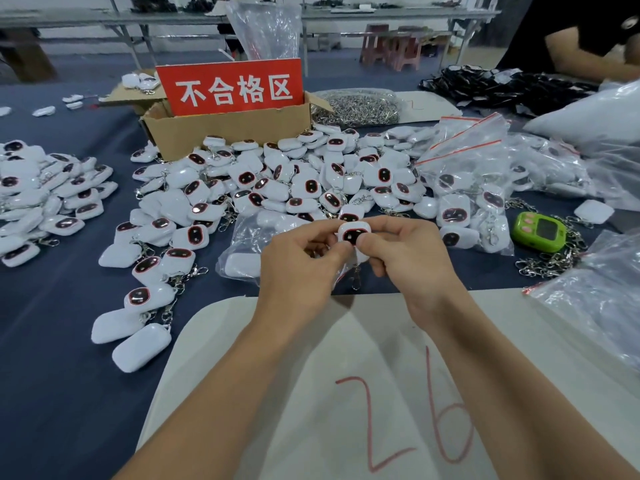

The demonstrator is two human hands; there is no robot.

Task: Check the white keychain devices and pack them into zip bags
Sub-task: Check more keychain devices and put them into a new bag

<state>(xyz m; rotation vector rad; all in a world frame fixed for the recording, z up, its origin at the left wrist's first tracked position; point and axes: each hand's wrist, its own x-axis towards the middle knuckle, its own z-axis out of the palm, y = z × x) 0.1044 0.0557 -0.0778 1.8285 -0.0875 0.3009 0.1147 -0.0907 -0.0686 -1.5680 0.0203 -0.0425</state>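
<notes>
Both hands hold one white keychain device (352, 234) with a dark, red-rimmed face above the table's near middle. My left hand (298, 261) pinches its lower left edge. My right hand (405, 251) grips its right side, thumb on the front. Its metal clasp (356, 278) dangles below. A large heap of the same devices (277, 181) covers the blue cloth behind it. Zip bags (464, 168) with red seal lines, some filled with devices, lie to the right. One clear bag (244, 247) lies flat just behind my left hand.
A cardboard box (225, 129) with a red sign (233, 86) stands at the back. A pile of metal chains (356, 107) lies behind it. A green device (539, 231) sits right. White paper marked 26 (381, 393) lies under my arms. Another person's arm (581, 60) shows at top right.
</notes>
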